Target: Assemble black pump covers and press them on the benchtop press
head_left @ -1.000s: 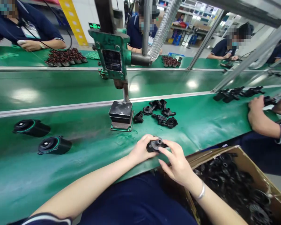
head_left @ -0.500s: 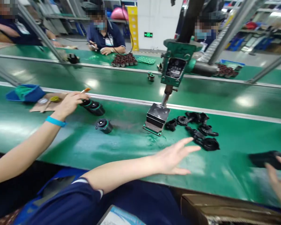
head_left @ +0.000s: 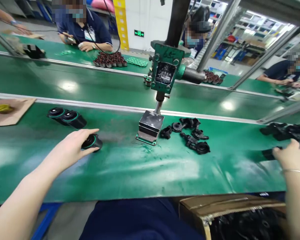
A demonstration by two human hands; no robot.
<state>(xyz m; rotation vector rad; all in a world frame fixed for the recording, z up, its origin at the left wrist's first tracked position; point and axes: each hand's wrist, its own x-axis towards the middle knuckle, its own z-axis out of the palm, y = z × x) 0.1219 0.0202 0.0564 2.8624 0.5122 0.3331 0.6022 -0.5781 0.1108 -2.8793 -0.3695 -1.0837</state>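
My left hand (head_left: 71,146) reaches around a black cylindrical motor housing (head_left: 93,142) with a green sealing ring, thumb on the near side and fingers on the far side. Two similar housings (head_left: 73,119) stand just behind it. At the far right, my right hand (head_left: 293,155) is closed on a black part (head_left: 268,153), blurred and partly covered by the fingers. Several black parts (head_left: 285,131) lie beyond that hand. Mid-table, black plastic pump covers (head_left: 202,147) lie loose beside the metal block (head_left: 151,123) under the green press head (head_left: 167,68).
Brown cardboard (head_left: 17,113) with a yellow item lies at the left. An open carton (head_left: 197,203) of black parts stands below the table's front edge. Metal rails (head_left: 115,105) run along the back. Across the bench, co-workers sit near red-brown coils (head_left: 110,60) and green rings (head_left: 137,62).
My left hand has moved left from near the loose covers to the motor housing. My right hand still has a black part. The neighbour's hand with the brush has left view, and the view has shifted right.
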